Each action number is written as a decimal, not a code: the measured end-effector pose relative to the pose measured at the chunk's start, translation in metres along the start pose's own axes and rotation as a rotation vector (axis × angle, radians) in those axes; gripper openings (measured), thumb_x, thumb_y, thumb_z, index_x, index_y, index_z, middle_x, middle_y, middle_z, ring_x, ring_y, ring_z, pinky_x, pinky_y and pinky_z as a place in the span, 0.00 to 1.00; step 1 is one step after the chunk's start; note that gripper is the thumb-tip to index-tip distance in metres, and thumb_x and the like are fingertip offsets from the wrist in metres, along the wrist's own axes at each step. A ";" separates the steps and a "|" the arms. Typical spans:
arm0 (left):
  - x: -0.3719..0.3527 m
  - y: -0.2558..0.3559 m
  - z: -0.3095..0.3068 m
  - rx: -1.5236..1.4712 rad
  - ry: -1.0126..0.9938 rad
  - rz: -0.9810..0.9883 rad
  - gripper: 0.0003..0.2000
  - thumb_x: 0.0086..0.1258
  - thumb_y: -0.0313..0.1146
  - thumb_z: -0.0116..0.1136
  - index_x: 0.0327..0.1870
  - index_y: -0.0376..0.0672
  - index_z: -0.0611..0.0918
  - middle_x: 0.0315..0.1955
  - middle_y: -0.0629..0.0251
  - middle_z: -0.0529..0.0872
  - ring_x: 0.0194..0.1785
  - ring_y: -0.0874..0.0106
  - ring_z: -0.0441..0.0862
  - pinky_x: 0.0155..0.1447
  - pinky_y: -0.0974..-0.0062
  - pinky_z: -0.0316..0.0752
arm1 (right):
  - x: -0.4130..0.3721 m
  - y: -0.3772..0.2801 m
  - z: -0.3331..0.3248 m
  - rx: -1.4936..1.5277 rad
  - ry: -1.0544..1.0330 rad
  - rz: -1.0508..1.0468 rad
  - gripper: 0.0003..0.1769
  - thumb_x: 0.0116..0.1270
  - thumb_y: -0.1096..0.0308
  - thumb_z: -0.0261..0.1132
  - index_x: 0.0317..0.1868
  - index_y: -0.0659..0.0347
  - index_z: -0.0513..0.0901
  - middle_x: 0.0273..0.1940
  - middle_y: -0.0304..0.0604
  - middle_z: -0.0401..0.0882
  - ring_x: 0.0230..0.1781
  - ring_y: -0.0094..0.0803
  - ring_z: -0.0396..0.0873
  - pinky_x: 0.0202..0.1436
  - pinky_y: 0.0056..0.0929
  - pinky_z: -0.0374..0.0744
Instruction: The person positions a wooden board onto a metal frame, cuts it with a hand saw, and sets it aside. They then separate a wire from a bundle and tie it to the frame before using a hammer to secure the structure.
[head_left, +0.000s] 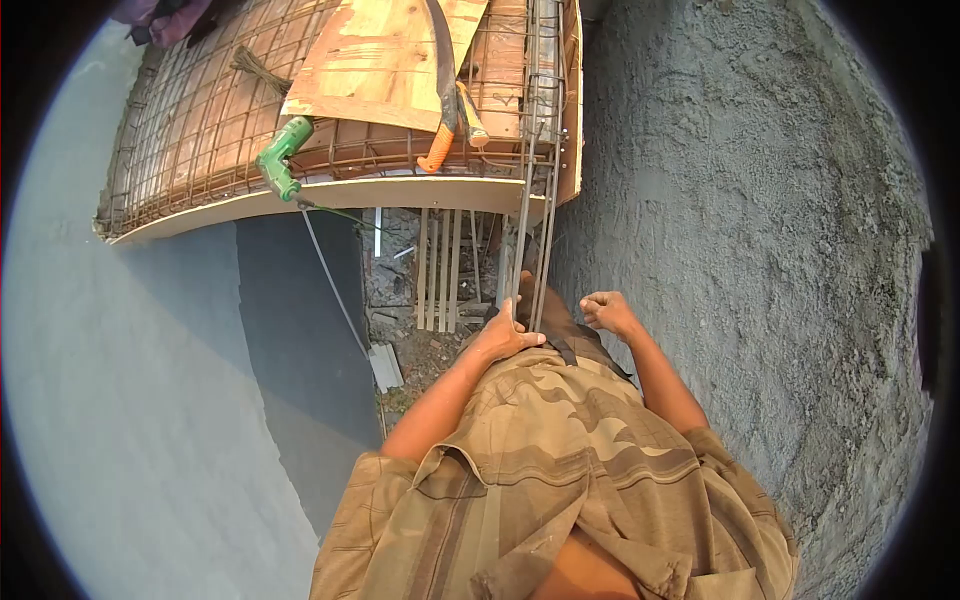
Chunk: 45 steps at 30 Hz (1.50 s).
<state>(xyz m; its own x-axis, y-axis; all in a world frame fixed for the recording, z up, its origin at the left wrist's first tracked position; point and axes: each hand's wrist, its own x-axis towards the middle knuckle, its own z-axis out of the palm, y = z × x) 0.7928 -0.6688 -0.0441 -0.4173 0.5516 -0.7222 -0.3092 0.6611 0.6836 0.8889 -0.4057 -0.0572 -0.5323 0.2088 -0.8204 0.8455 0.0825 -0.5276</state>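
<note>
Long upright steel bars (525, 220) run down from the edge of the raised formwork to my waist. Wrapped around the lower part of these bars is my left hand (507, 335), its thumb pointing right. My right hand (606, 311) is raised beside the rough wall, right of the bars and apart from them. Its fingers are curled closed; whether anything small is inside is hidden. Above the hands, on the formwork, lie a sickle (437, 150) with an orange handle, a hammer-like tool with a yellow-orange handle (470, 115), and a green power drill (283, 158).
A rebar grid (200, 140) covers the plywood formwork, with a loose plywood sheet (375, 60) on top. The drill's cord (330, 265) hangs down. Rough cement wall (740, 250) rises close on the right; smooth wall (150, 400) on the left. Wooden strips (443, 270) stand below.
</note>
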 end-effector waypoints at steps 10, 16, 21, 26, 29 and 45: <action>-0.042 -0.054 -0.001 0.105 -0.259 -0.060 0.26 0.69 0.54 0.65 0.51 0.38 0.88 0.49 0.51 0.89 0.51 0.57 0.87 0.59 0.64 0.76 | -0.010 0.023 0.015 -0.210 0.076 -0.176 0.14 0.71 0.65 0.66 0.48 0.69 0.86 0.31 0.40 0.84 0.31 0.25 0.78 0.40 0.28 0.78; -0.072 -0.047 -0.040 -0.133 0.220 -0.014 0.23 0.72 0.44 0.64 0.59 0.35 0.83 0.48 0.55 0.90 0.54 0.67 0.85 0.61 0.69 0.76 | -0.010 -0.026 0.002 -0.286 0.120 -0.308 0.19 0.69 0.61 0.67 0.53 0.67 0.87 0.48 0.56 0.88 0.49 0.44 0.87 0.56 0.38 0.81; -0.084 -0.100 -0.076 -0.289 0.536 -0.111 0.24 0.71 0.44 0.64 0.60 0.35 0.83 0.54 0.50 0.87 0.57 0.61 0.85 0.62 0.66 0.76 | -0.019 -0.055 0.006 -0.399 0.135 -0.424 0.19 0.69 0.63 0.66 0.53 0.69 0.86 0.42 0.52 0.89 0.42 0.38 0.86 0.50 0.36 0.81; -0.090 -0.112 -0.087 -0.393 0.581 -0.249 0.23 0.72 0.44 0.63 0.59 0.35 0.83 0.51 0.55 0.88 0.53 0.67 0.86 0.57 0.67 0.78 | -0.025 -0.092 0.014 -0.460 0.197 -0.573 0.18 0.69 0.65 0.66 0.54 0.69 0.85 0.45 0.55 0.89 0.44 0.44 0.87 0.53 0.38 0.82; -0.072 -0.097 -0.091 -0.521 0.541 -0.271 0.23 0.74 0.44 0.61 0.61 0.36 0.82 0.52 0.57 0.87 0.52 0.69 0.87 0.55 0.69 0.79 | -0.020 -0.121 0.018 -0.442 0.217 -0.648 0.19 0.68 0.66 0.66 0.55 0.68 0.84 0.49 0.57 0.87 0.49 0.48 0.86 0.56 0.39 0.81; 0.083 0.098 -0.244 -0.998 0.964 -0.170 0.24 0.79 0.35 0.56 0.65 0.21 0.70 0.59 0.43 0.78 0.53 0.52 0.85 0.56 0.62 0.89 | 0.045 -0.157 0.014 -0.734 0.194 -0.960 0.19 0.62 0.74 0.67 0.54 0.68 0.82 0.63 0.57 0.75 0.63 0.57 0.73 0.66 0.46 0.76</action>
<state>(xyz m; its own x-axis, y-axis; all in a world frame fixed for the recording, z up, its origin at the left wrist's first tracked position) 0.5196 -0.6820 -0.0118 -0.6039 -0.3300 -0.7256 -0.7151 -0.1778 0.6760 0.7321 -0.4233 -0.0143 -0.9909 -0.1024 -0.0872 -0.0299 0.8001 -0.5992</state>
